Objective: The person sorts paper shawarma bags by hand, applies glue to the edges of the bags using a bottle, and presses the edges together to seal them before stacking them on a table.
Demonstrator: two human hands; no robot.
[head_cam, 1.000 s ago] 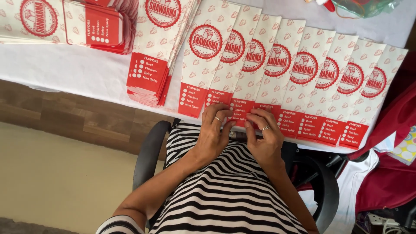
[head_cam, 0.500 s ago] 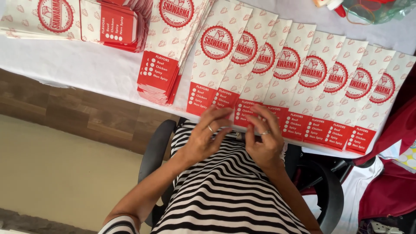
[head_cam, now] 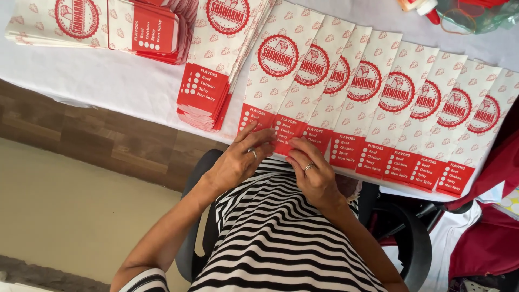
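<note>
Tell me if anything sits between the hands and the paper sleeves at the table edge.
Nothing visible does. The left hand and right hand already have fingertips on the red ends of the fanned paper sleeves.

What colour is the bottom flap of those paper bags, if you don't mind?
Red with white print, on the paper bags; head view.

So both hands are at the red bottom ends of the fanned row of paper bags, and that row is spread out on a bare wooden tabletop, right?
Not quite. The head view shows the left hand and right hand at the red bottom ends of the fanned row of paper bags, but the row lies on a white tablecloth, not bare wood.
</note>
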